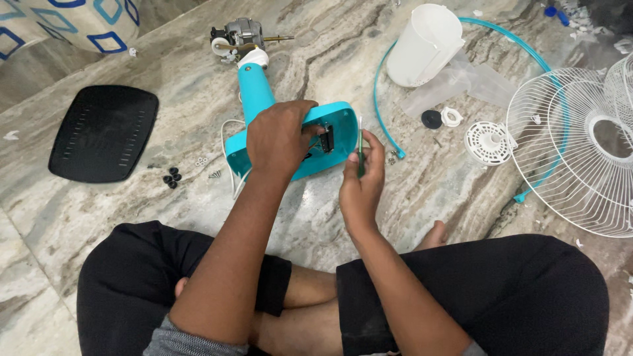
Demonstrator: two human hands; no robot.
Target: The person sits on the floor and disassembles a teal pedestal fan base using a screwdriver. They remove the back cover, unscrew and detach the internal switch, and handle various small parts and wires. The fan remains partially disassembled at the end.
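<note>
The turquoise fan base (330, 142) lay tipped on its side on the marble floor (409, 198), just ahead of the person's crossed legs, its open underside facing the right hand. The left hand (280, 135) was closed over the top edge of the base, fingers curled into the opening and gripping it steady. The right hand (362, 175) was closed around a thin green-handled screwdriver (360, 148), held upright with its tip just beside the rim of the base. The turquoise stand neck (254, 92) ran up from the base to the bare motor (239, 36) lying at its far end. A white cord (227, 148) looped out beside the base. To the left, well apart, sat a black bottom plate (104, 132), with small black rubber feet (171, 178) and a few screws (202, 161) between it and the base. To the right lay a white plastic cover (425, 43), a turquoise ring (379, 99), a black knob (432, 119), a white round hub piece (488, 142) and a white wire grille (580, 151)
</note>
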